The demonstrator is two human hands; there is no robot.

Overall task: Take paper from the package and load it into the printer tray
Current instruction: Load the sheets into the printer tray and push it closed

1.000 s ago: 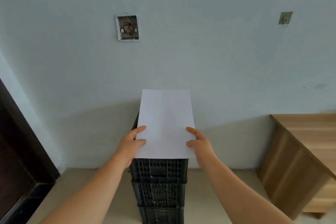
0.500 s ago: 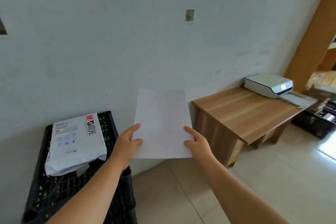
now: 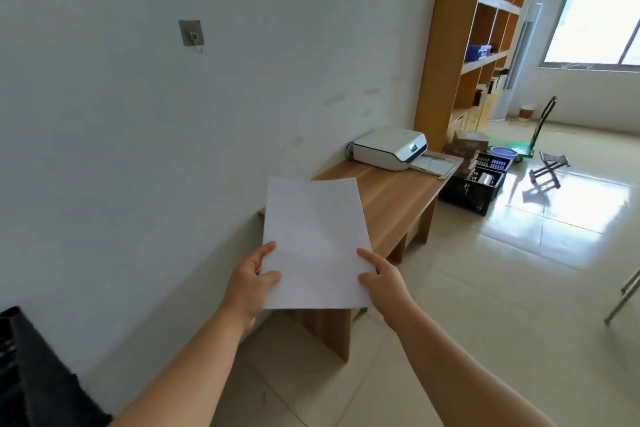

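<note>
I hold a white sheet of paper [image 3: 313, 239] flat in front of me with both hands. My left hand [image 3: 251, 282] grips its lower left edge, thumb on top. My right hand [image 3: 382, 279] grips its lower right edge the same way. A white printer [image 3: 389, 148] with a dark front panel sits at the far end of a long wooden table [image 3: 388, 198] against the wall. Its grey paper tray [image 3: 434, 165] sticks out toward the right and lies flat on the table end. The paper package is out of view.
A black plastic crate [image 3: 31, 367] shows at the lower left corner. Beyond the table stand a tall wooden shelf [image 3: 478, 35], a black crate of bottles [image 3: 474, 184], a hand trolley [image 3: 540, 128] and a small folding stool [image 3: 547, 166]. Glossy tile floor [image 3: 502, 288] spreads to the right.
The view has swung right: the crate with the paper package has left the frame, and the table, printer and shelf room have come into view. Both hands keep the same hold on the sheet.
</note>
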